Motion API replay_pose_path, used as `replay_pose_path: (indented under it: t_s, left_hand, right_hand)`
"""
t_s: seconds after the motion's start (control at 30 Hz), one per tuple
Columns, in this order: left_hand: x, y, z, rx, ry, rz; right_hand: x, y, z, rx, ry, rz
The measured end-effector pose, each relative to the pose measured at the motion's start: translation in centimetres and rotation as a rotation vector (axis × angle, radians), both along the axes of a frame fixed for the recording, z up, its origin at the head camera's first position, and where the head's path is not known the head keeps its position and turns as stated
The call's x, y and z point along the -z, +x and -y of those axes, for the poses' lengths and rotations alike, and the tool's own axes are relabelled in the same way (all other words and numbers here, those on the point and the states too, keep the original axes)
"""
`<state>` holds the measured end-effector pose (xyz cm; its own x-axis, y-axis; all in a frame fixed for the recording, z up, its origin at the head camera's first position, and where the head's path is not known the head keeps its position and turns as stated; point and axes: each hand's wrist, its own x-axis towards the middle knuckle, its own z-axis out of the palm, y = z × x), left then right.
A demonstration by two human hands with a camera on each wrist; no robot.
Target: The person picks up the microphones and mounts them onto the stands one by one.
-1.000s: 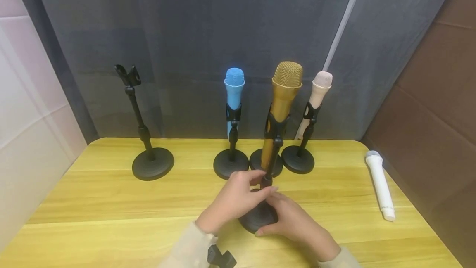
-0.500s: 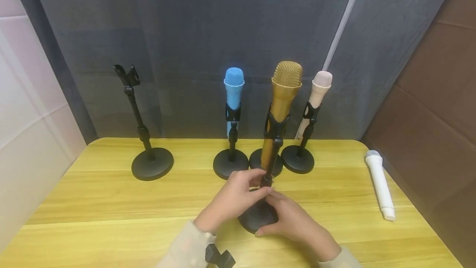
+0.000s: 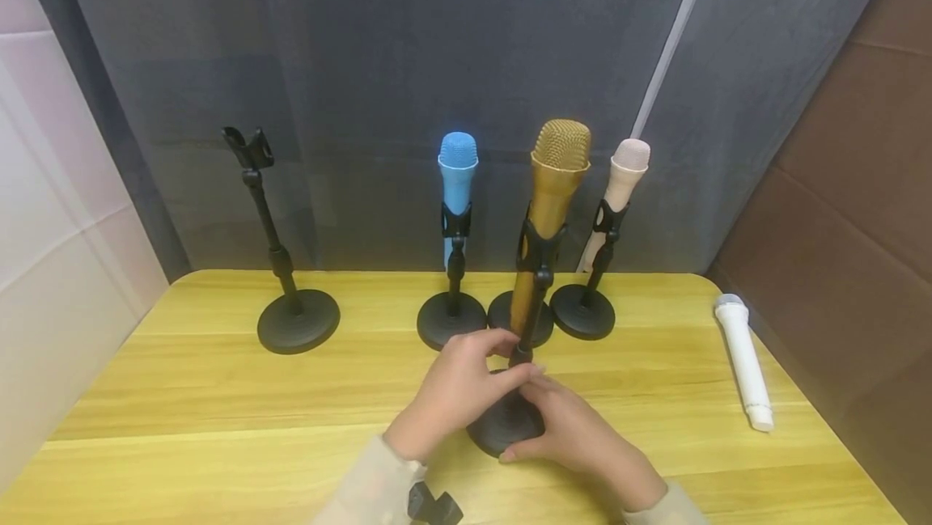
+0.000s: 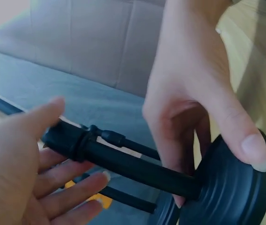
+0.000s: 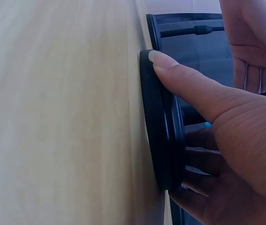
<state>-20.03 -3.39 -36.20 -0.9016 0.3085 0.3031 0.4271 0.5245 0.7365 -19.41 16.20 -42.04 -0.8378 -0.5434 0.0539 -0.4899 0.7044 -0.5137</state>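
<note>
A gold microphone (image 3: 551,201) leans in the clip of a black microphone stand (image 3: 507,426) at the front middle of the table. My left hand (image 3: 460,386) curves round the collar of its pole, thumb on the near side and fingers behind. In the left wrist view, the pole (image 4: 137,168) passes between that thumb and the spread fingers. My right hand (image 3: 575,433) grips the stand's round base (image 5: 163,131) from the right, its thumb on the rim and its other fingers on the far side.
Behind stand a blue microphone (image 3: 458,177) and a pale pink microphone (image 3: 623,177) on black stands. Another round base (image 3: 542,334) shows behind the gold microphone. A stand with a bare clip (image 3: 298,321) is at left; a white microphone (image 3: 744,363) lies at right.
</note>
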Motion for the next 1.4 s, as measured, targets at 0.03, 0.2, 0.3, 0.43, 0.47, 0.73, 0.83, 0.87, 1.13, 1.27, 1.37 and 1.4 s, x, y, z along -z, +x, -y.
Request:
replay_pose_path:
  t_s: [0.03,0.2,0.3,0.43,0.47,0.73,0.83,0.87,1.13,1.27,1.37,1.4]
  left_hand:
    - [0.0,0.0,0.1,0.015,0.006,0.016]
    - [-0.3,-0.1,0.5,0.129,0.062,0.121]
    - [-0.4,-0.2,0.6,0.166,0.083,0.136]
    - [-0.4,-0.3,0.7,0.161,0.092,0.138]
    - [-0.4,-0.3,0.7,0.153,0.093,0.141]
    - [-0.6,-0.2,0.7,0.096,0.105,0.097]
    - [-0.8,-0.2,0.7,0.082,0.087,0.078]
    - [-0.9,-0.2,0.7,0.073,0.073,0.064]
    - [-1.1,0.0,0.7,-0.04,-0.07,-0.134]
    - [-1.1,0.1,0.5,-0.026,-0.029,-0.108]
    - [-1.0,0.2,0.4,-0.003,0.03,-0.062]
    - [-1.0,0.2,0.3,0.0,0.044,-0.055]
  right_hand:
    - [0.0,0.0,0.0,-0.003,-0.002,-0.005]
    - [0.2,-0.1,0.1,-0.002,0.001,-0.006]
    - [0.1,-0.1,0.1,-0.002,0.001,-0.006]
    - [0.1,-0.1,0.2,-0.001,0.002,-0.005]
    - [0.1,-0.1,0.2,0.0,0.004,-0.005]
    - [0.0,0.0,0.2,0.002,0.012,-0.001]
    - [0.0,0.0,0.2,0.002,0.015,-0.01]
    - [-0.1,0.0,0.2,0.001,0.013,-0.014]
    - [-0.3,0.0,0.3,0.0,0.003,-0.017]
    - [-0.2,0.0,0.2,0.0,0.001,-0.012]
    - [-0.2,0.0,0.2,0.003,0.006,-0.004]
    - [-0.1,0.0,0.2,0.004,0.009,-0.001]
